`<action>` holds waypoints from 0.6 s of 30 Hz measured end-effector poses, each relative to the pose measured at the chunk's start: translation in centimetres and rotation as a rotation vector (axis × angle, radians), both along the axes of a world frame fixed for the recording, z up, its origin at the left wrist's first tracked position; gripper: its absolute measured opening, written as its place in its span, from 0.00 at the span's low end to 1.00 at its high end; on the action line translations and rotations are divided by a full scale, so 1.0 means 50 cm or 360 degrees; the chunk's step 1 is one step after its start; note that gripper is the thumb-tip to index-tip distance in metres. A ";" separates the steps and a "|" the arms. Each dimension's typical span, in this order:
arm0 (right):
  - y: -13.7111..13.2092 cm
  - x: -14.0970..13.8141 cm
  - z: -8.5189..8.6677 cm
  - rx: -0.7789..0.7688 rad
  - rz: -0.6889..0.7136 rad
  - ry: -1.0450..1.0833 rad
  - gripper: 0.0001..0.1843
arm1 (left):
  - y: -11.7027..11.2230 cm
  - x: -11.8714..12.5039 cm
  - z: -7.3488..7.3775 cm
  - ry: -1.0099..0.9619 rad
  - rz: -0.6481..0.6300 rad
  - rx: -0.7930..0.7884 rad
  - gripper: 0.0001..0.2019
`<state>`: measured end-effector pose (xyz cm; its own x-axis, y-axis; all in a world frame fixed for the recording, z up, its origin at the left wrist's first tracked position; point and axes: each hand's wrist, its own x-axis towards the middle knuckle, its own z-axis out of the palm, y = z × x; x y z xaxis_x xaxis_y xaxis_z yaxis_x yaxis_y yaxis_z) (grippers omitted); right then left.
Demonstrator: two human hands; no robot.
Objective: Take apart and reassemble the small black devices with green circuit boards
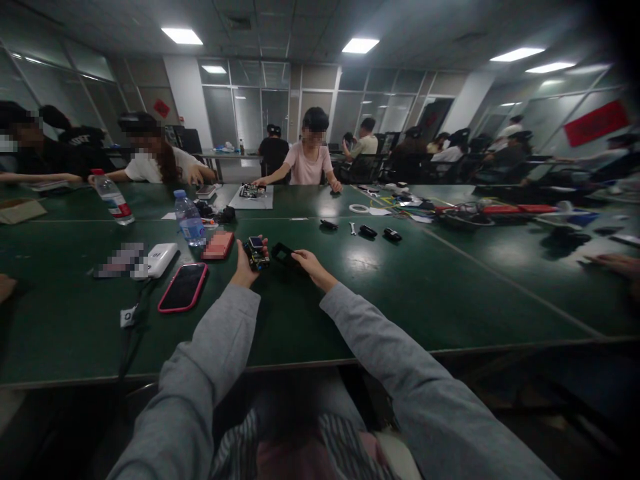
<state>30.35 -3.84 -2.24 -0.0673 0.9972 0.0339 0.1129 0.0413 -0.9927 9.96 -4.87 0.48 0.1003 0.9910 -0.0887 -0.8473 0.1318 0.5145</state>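
Note:
My left hand (245,265) is closed around a small electronic device with an exposed circuit board (257,253); a little dark screen shows at its top. Just to the right, my right hand (313,265) pinches a black plastic casing (287,255) with an opening in it. The casing and the board are apart, both held above the green table (310,313). Left of my left hand lie a reddish, partly blurred box (218,245) and a phone in a pink case (183,287).
A blue-capped water bottle (189,219), a red-capped bottle (113,197) and a white power bank (162,260) stand or lie at left. Ahead are several black parts (368,231) and a small wrench (353,229). A person in pink (311,163) sits opposite; cables (415,207) lie at right.

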 end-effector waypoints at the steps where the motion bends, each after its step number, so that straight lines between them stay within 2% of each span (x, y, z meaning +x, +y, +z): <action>1: 0.002 0.001 -0.001 0.0038 0.0007 -0.0066 0.14 | -0.003 -0.001 0.002 -0.0016 -0.0021 0.0008 0.31; 7: 0.008 0.010 -0.004 0.0210 0.0121 -0.0424 0.12 | -0.019 0.001 0.018 -0.0066 -0.0189 0.0025 0.30; 13: 0.019 0.024 -0.001 0.0158 0.0192 -0.0499 0.12 | -0.017 -0.002 0.018 -0.0024 -0.0316 0.0053 0.31; 18: 0.024 0.032 0.011 0.0219 0.0237 -0.0525 0.08 | -0.023 0.001 0.023 0.0049 -0.0390 0.0057 0.32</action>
<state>31.97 -2.64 -1.70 -0.2404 0.9633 0.1190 0.4079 0.2116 -0.8882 10.01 -6.00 1.61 0.3360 0.9399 -0.0607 -0.7761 0.3128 0.5475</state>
